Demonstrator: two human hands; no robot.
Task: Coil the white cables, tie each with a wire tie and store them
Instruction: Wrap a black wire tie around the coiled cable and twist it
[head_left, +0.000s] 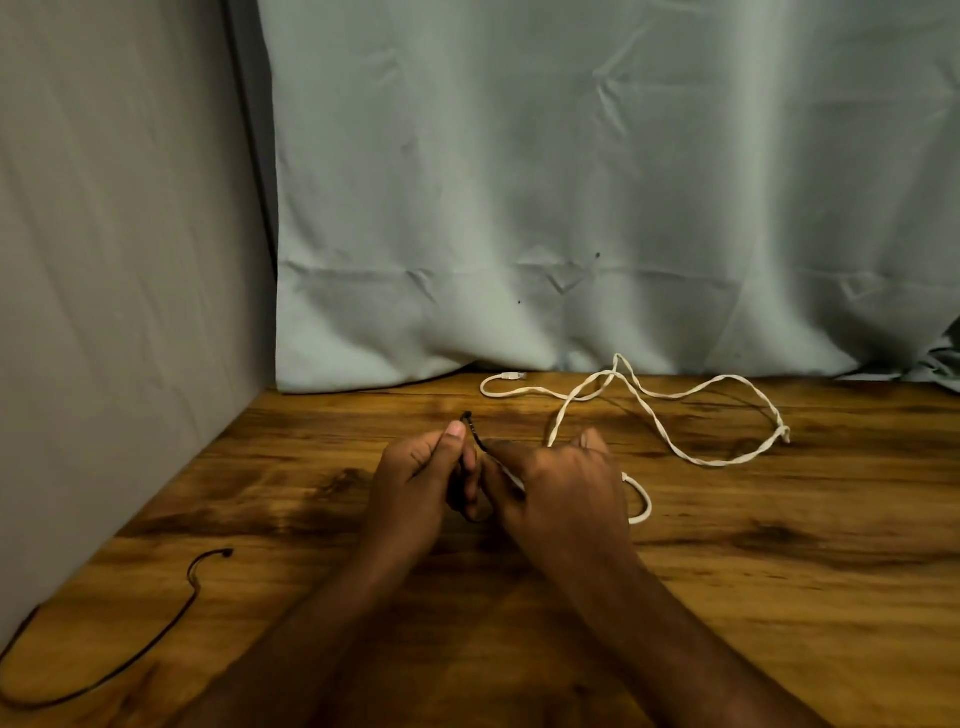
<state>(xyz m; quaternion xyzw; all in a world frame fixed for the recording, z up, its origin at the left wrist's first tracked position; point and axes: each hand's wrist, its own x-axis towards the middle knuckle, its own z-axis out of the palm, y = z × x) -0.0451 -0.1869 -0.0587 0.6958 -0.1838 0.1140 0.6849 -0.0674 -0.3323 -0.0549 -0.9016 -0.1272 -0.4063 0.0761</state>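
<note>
There is only one view. The camera sits on the person's head and looks forward and down at the brown wooden desk (779, 571). It is close, right above the near edge. It faces the far edge, where a pale green cloth curtain (571, 182) hangs.

A white cable (670, 410) crosses the brown, dark-streaked wood-grain table (779, 571) — pale grey-green curtain (571, 182) above, a seemingly black wire tie (156, 644) lower left.
</note>
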